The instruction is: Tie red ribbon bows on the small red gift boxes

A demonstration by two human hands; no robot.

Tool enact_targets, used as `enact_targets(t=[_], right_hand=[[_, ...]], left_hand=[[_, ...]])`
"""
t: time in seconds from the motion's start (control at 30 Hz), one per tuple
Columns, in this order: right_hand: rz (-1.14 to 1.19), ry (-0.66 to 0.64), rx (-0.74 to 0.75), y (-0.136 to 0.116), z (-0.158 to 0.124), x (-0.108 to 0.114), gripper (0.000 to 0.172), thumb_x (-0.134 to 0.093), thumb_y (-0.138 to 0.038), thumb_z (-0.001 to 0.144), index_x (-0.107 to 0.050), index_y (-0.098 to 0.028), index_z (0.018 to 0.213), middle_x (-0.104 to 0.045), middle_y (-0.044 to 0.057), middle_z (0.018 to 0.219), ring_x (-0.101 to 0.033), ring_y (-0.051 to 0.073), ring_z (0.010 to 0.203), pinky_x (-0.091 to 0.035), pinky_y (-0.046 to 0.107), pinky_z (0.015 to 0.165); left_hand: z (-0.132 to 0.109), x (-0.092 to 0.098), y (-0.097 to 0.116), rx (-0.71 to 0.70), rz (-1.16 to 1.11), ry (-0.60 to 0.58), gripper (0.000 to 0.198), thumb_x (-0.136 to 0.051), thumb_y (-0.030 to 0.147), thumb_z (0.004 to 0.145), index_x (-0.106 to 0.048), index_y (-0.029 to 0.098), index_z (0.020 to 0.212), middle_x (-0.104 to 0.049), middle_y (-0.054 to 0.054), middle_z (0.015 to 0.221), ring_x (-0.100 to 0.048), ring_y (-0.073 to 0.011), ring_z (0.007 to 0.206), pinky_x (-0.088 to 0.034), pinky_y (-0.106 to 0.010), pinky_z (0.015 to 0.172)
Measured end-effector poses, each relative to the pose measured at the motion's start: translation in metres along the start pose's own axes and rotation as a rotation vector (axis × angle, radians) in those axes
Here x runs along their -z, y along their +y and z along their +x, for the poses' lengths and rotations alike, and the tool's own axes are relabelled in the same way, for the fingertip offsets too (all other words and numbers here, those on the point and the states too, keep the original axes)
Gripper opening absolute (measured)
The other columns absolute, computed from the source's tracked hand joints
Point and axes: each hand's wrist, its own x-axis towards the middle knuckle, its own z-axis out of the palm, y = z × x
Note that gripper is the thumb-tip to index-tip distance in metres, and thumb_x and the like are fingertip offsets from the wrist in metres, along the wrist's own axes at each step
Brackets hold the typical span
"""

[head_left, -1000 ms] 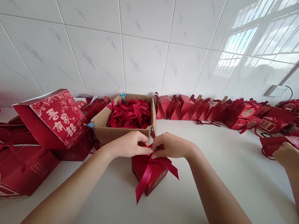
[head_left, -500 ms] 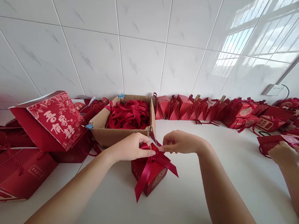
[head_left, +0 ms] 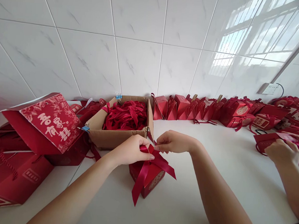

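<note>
A small red gift box point(head_left: 157, 180) with a gold round emblem on its side stands on the white table. A shiny dark-red ribbon point(head_left: 168, 168) is tied in a bow on its top, two tails hanging over the sides. My left hand point(head_left: 136, 148) pinches a loop of the bow between thumb and fingers. From the other side, my right hand point(head_left: 173, 141) has its fingertips closed at the bow's right part. The fingers partly cover the knot.
Behind my hands sits a cardboard box point(head_left: 117, 134) of loose red ribbons. Large red gift boxes point(head_left: 43, 125) crowd the left. A row of small red boxes point(head_left: 182, 107) lines the tiled wall. At right, another person's hand point(head_left: 282, 152) handles a red box.
The view has shifted slightly, so most things appear a little further left. Both my hands stay at the bow, with only slight finger movement. The gift box has hardly moved.
</note>
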Motion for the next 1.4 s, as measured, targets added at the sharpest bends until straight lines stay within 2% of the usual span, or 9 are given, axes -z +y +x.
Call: enact_targets(t=[0.53,0.6,0.73,0.8,1.0,1.1,1.17,1.27,1.4], right_hand=[[-0.022,0.036,-0.011,0.004,-0.001,0.005,0.032,-0.051,-0.041,0.083,-0.051,-0.017,0.063,-0.058,0.001,0.066,-0.049,0.010,0.059,-0.037,0.022,0.053],[-0.004,0.017,-0.042,0.004,-0.002,0.006,0.032,-0.052,-0.042,0.083,-0.052,-0.017,0.064,-0.058,0.000,0.067,-0.050,0.011,0.061,-0.039,0.022,0.055],[-0.009,-0.004,-0.085,0.004,-0.006,0.007,0.033,-0.051,-0.045,0.083,-0.053,-0.017,0.065,-0.058,0.000,0.068,-0.050,0.010,0.060,-0.038,0.022,0.054],[-0.016,0.011,-0.081,0.003,-0.009,0.008,0.032,-0.051,-0.044,0.084,-0.053,-0.017,0.066,-0.058,0.000,0.068,-0.050,0.010,0.060,-0.037,0.022,0.053],[-0.090,0.044,-0.052,-0.002,-0.014,0.009,0.027,-0.051,-0.042,0.084,-0.058,-0.019,0.071,-0.057,-0.001,0.070,-0.046,0.010,0.060,-0.034,0.022,0.050],[-0.101,0.075,-0.051,-0.002,-0.015,0.008,0.029,-0.051,-0.043,0.084,-0.057,-0.019,0.070,-0.056,-0.001,0.068,-0.042,0.009,0.057,-0.032,0.023,0.049],[-0.085,0.109,-0.043,-0.003,-0.016,0.008,0.030,-0.051,-0.045,0.084,-0.058,-0.019,0.071,-0.059,0.000,0.070,-0.045,0.010,0.058,-0.034,0.023,0.050],[-0.079,0.190,-0.044,-0.005,-0.018,0.009,0.029,-0.049,-0.044,0.086,-0.062,-0.019,0.077,-0.064,0.001,0.077,-0.052,0.012,0.064,-0.038,0.024,0.053],[-0.129,0.321,-0.065,-0.006,-0.020,0.009,0.023,-0.050,-0.038,0.085,-0.063,-0.020,0.080,-0.065,0.001,0.078,-0.053,0.012,0.063,-0.039,0.024,0.052]], left_hand=[[0.000,0.005,-0.006,-0.072,-0.099,-0.016,0.052,-0.069,0.047,0.066,-0.028,0.018,0.055,-0.023,0.007,0.056,-0.021,-0.0083,0.053,-0.015,-0.025,0.051],[0.000,0.007,-0.005,-0.075,-0.112,-0.007,0.050,-0.069,0.051,0.066,-0.033,0.018,0.055,-0.026,0.006,0.057,-0.022,-0.0086,0.053,-0.017,-0.025,0.051],[0.001,0.010,-0.004,-0.078,-0.200,-0.072,0.040,-0.062,0.056,0.072,-0.055,0.017,0.067,-0.049,0.002,0.066,-0.041,-0.0119,0.062,-0.030,-0.024,0.057],[0.000,0.012,-0.004,-0.082,-0.217,-0.093,0.040,-0.059,0.056,0.074,-0.059,0.017,0.070,-0.054,0.000,0.070,-0.045,-0.0133,0.066,-0.034,-0.025,0.061],[-0.003,0.018,-0.007,-0.055,-0.139,-0.073,0.042,-0.061,0.057,0.072,-0.053,0.017,0.060,-0.043,0.002,0.060,-0.038,-0.0116,0.056,-0.029,-0.025,0.054],[-0.003,0.018,-0.007,-0.028,-0.113,-0.044,0.044,-0.059,0.059,0.072,-0.052,0.018,0.060,-0.041,0.002,0.060,-0.036,-0.0113,0.054,-0.027,-0.025,0.052],[-0.004,0.018,-0.006,-0.009,-0.101,-0.047,0.045,-0.053,0.062,0.075,-0.053,0.018,0.064,-0.043,0.002,0.061,-0.037,-0.0117,0.055,-0.028,-0.025,0.053],[-0.006,0.020,-0.003,0.002,-0.089,-0.080,0.048,-0.045,0.064,0.080,-0.056,0.018,0.069,-0.046,0.001,0.065,-0.038,-0.0124,0.058,-0.029,-0.025,0.055],[-0.011,0.028,-0.002,-0.011,-0.022,-0.156,0.047,-0.046,0.063,0.080,-0.055,0.018,0.071,-0.044,0.001,0.066,-0.036,-0.0120,0.059,-0.029,-0.025,0.055]])
